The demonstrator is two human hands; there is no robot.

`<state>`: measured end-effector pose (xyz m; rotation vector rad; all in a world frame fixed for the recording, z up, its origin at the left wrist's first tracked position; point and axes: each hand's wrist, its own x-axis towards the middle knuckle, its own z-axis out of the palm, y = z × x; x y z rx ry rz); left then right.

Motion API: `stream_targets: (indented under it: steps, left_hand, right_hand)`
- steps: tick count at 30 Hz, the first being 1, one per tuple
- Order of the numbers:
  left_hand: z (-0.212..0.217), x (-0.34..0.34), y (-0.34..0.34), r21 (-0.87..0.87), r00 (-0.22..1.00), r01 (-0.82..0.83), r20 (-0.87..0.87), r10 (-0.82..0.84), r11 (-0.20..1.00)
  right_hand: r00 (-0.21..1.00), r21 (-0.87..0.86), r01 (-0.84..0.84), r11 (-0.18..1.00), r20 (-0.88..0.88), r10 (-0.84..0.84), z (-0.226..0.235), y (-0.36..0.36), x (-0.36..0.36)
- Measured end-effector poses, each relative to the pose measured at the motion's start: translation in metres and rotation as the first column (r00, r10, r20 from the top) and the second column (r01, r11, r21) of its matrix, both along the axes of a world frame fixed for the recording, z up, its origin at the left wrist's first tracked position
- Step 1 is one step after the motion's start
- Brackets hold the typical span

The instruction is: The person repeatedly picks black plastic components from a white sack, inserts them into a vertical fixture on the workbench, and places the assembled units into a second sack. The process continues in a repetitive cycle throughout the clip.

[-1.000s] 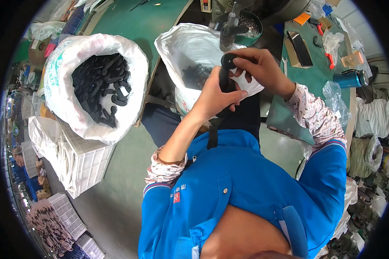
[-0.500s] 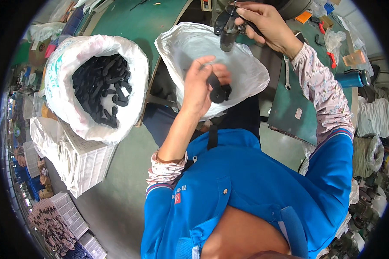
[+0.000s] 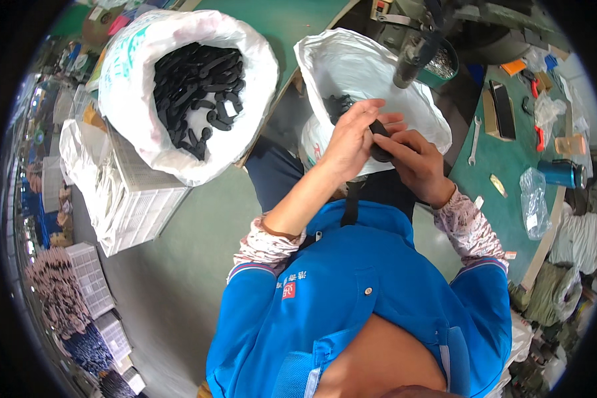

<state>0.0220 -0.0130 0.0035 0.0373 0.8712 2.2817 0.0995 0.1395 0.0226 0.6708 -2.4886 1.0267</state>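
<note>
Two white bags stand on the far side: the left bag point(image 3: 255, 79) has a heap of black pieces point(image 3: 205, 76) in it, and the right bag point(image 3: 365, 63) gapes just beyond the hands. A metal cylinder point(image 3: 414, 60) juts in front of that bag's far rim, beside a green tub point(image 3: 438, 81). On the green table point(image 3: 459, 182) at right lie a wrench point(image 3: 475, 140), a phone point(image 3: 503, 109) and a blue bottle point(image 3: 557, 174).

The black part point(image 3: 380, 140) is between the hands, near the right bag's near rim. It looks dark, smooth and elongated; fingers hide its ends. The right hand point(image 3: 418, 164) pinches it, thumb on top. The left hand point(image 3: 351, 140) has its fingers extended alongside; I cannot tell whether it grips.
</note>
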Motion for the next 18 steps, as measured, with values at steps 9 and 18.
stream_targets:
  steps: [9, 18]
  left_hand:
    - [-0.013, -0.123, -0.209, -0.662, 0.58, -0.725, -0.735, -0.352, 0.187]
    - [-0.037, -0.233, -0.213, -0.746, 0.359, -0.629, -0.031, -0.933, -0.217]
  right_hand:
    - [0.963, -0.207, 0.241, 0.948, 0.174, -0.207, -0.008, 0.005, 0.039]
    - [0.949, -0.227, 0.283, 0.932, 0.208, -0.238, -0.031, -0.015, 0.069]
